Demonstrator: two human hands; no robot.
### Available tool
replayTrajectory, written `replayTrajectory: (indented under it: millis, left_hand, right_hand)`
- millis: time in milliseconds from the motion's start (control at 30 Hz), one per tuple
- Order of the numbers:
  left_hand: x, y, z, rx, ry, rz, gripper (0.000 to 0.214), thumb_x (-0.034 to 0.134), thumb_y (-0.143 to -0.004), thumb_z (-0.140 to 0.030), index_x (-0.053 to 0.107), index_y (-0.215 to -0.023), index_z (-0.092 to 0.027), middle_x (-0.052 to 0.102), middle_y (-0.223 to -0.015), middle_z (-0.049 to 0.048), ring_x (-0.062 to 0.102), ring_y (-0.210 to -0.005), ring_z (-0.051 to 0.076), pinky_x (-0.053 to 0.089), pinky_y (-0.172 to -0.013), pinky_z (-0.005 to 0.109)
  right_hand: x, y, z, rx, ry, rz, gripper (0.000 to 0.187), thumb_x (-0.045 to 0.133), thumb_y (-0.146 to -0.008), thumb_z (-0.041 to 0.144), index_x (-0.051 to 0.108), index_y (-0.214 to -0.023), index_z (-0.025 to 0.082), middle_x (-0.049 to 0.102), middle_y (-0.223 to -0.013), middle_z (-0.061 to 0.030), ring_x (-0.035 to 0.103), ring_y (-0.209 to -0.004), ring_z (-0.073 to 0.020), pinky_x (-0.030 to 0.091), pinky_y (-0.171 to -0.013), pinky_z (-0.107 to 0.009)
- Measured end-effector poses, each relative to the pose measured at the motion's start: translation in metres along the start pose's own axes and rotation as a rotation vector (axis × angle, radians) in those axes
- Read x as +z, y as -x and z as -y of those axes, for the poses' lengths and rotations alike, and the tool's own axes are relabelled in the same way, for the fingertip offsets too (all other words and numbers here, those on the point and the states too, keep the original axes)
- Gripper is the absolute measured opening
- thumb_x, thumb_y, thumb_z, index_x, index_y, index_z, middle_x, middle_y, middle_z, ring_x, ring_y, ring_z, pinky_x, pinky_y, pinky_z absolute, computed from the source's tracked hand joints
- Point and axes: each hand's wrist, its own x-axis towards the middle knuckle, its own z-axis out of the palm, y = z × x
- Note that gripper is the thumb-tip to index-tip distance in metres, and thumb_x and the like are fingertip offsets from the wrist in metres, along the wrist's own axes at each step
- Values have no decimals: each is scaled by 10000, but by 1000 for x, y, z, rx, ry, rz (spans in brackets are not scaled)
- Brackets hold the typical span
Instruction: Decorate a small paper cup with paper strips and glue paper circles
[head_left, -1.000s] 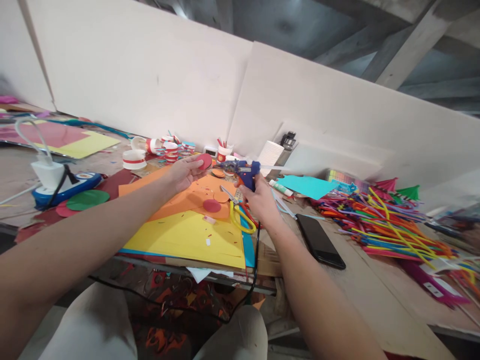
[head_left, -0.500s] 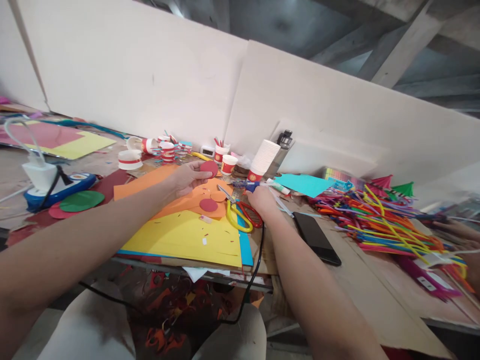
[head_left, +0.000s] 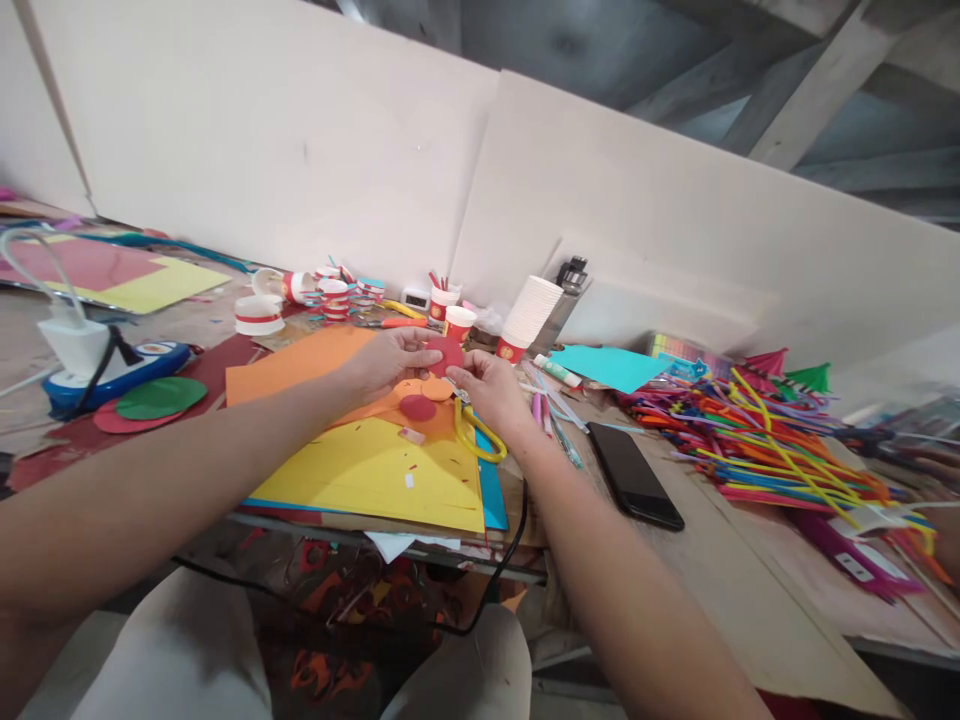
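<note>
In front of me, above the sheets, a red paper circle [head_left: 444, 356] is held at both edges. My left hand [head_left: 394, 362] pinches its left side between thumb and fingers. The right side is gripped by the fingertips of my right hand [head_left: 491, 392]. Beneath lie another red paper circle [head_left: 417, 407], orange paper [head_left: 300, 367] and a yellow sheet [head_left: 367, 478] with paper scraps. Scissors with a yellow handle loop [head_left: 480, 440] rest under my right hand, which partly hides them. A black cord [head_left: 510, 550] drops over the table edge.
Paper cups [head_left: 459, 322] and a cup stack [head_left: 529, 315] stand behind. A phone [head_left: 634, 475], pipe cleaners [head_left: 780, 450] and turquoise paper [head_left: 607, 368] lie right. A power strip [head_left: 120, 370] and green circle [head_left: 161, 397] are left. Another person's hand [head_left: 941, 465] shows far right.
My right hand has let go of the dark blue corded tool and taken the red circle's right edge. My left hand has brought the circle slightly right and down. The tool is no longer visible.
</note>
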Motion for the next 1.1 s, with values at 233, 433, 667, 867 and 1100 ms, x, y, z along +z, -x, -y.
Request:
replayTrajectory:
  millis: [233,433,667,867,1100]
  left_hand:
    - [-2,-2,-1,7,59,-75,284,894,-569,-211,686,-741,-124,659,-663,0,572,-537,73,487,-541,206]
    - [3,1,0,120,-106,-62,286,885,-568,-272,703,-740,-133,679,-682,16,548,-563,75,425,-543,210]
    - [3,0,-1,101,-109,5,270,854,-590,-292,684,-739,-144,668,-709,13,544,-602,87,410,-581,230]
    - [9,9,0,127,-329,66,294,780,-723,-407,647,-763,-147,659,-699,11,557,-620,95,432,-616,243]
    - [13,12,-1,-67,-86,181,430,821,-656,-507,638,-746,-129,696,-729,66,624,-636,131,458,-622,265]
  right_hand:
    - [0,0,-1,-7,-59,-7,162,591,-788,340,570,-729,191,564,-669,26,467,-611,-112,374,-577,-244]
    - [6,3,-5,-45,5,11,267,670,-768,369,682,-943,169,695,-855,-25,578,-759,-160,460,-703,-283]
    - [1,6,1,-209,215,-72,144,615,-834,291,699,-843,175,683,-802,-29,585,-747,-175,439,-694,-287]
    - [-7,11,8,-260,749,-324,138,588,-848,206,655,-731,181,645,-798,-63,555,-730,-183,379,-657,-296]
    - [-2,13,11,-405,990,-189,174,498,-893,148,667,-865,174,642,-938,-121,539,-895,-250,391,-765,-360]
